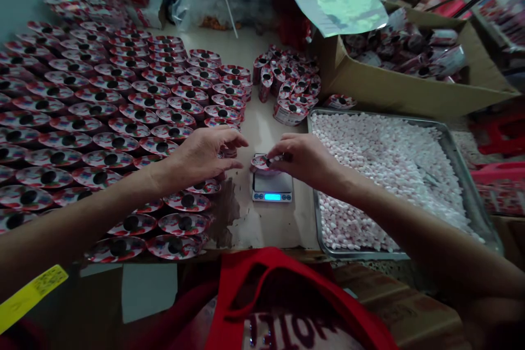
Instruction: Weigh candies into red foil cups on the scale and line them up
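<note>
Beige is the colour of the table (270, 229), and its left part is covered by rows of red and white containers (127, 127), each with a dark round hole on top. At the far right stands a cardboard box (385, 85), in which more such containers lie loosely. Just before it is a metal tray (369, 255), filled with small white pieces (381, 175). The left hand (200, 156) is half open above the edge of the rows, with fingers apart; whether it touches a container below, I cannot tell. The right hand (305, 156) has its fingertips pinched together around a few white pieces. Between both hands, a small scale (273, 183) with lit blue display bears one single container (259, 162), right under these fingertips.
</note>
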